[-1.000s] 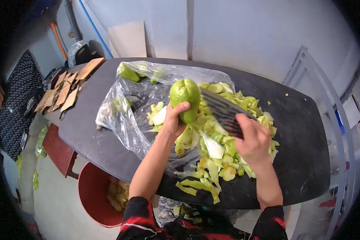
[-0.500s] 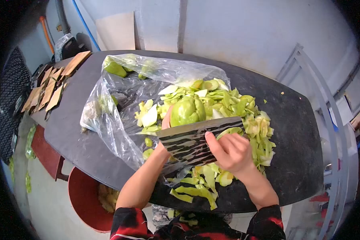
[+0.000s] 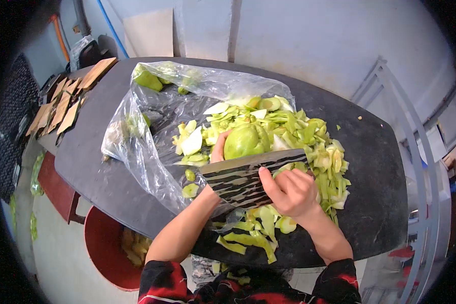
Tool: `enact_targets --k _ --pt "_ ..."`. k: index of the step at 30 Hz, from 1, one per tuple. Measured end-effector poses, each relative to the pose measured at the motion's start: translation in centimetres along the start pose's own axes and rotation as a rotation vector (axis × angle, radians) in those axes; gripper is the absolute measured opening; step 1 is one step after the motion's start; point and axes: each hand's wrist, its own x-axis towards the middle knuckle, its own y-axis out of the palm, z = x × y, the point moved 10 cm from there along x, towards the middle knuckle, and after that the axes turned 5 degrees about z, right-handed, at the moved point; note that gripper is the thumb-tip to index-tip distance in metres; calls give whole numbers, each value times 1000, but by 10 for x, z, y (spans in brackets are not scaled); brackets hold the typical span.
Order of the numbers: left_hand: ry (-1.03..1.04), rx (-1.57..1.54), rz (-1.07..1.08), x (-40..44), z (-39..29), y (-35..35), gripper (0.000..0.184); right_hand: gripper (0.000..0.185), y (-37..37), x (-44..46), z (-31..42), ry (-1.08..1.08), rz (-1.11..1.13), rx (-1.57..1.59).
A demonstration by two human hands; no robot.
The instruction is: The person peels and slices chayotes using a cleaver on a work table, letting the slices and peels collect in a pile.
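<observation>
A pale green chayote rests in my left hand, whose fingers curve round its left side; the rest of that hand is hidden behind the blade. My right hand grips a broad cleaver with dark wavy streaks, its thumb lying on the flat of the blade. The blade's upper edge is close to the chayote's near side; whether it touches is hidden. Around and under the chayote spreads a heap of green peelings. Longer peel strips lie nearer to me.
A clear plastic bag lies open on the dark table, with whole chayotes at its far left. Below the table's left edge stands a red bucket with scraps inside. Wooden boards are at the left, a metal frame at the right.
The chayote and my left hand have shifted slightly right, and the chayote has turned a little. The cleaver and my right hand have barely moved. The view has tilted slightly.
</observation>
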Motion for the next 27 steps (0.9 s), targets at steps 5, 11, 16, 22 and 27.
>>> enact_targets --k 5,11,16,22,27 --pt "12 -99 -48 -3 -2 0 63 40 3 3 6 -15 78 -64" --pt "-32 -190 -30 -5 4 2 63 36 2 4 9 -20 59 -69" --pt "-21 -109 -13 -6 -8 8 57 32 -2 2 8 -7 24 -60" --pt "-31 169 46 -14 -23 20 66 31 -2 -3 -10 68 27 -57" --pt "-67 -124 8 -18 -31 27 73 38 15 -21 -58 263 25 -62"
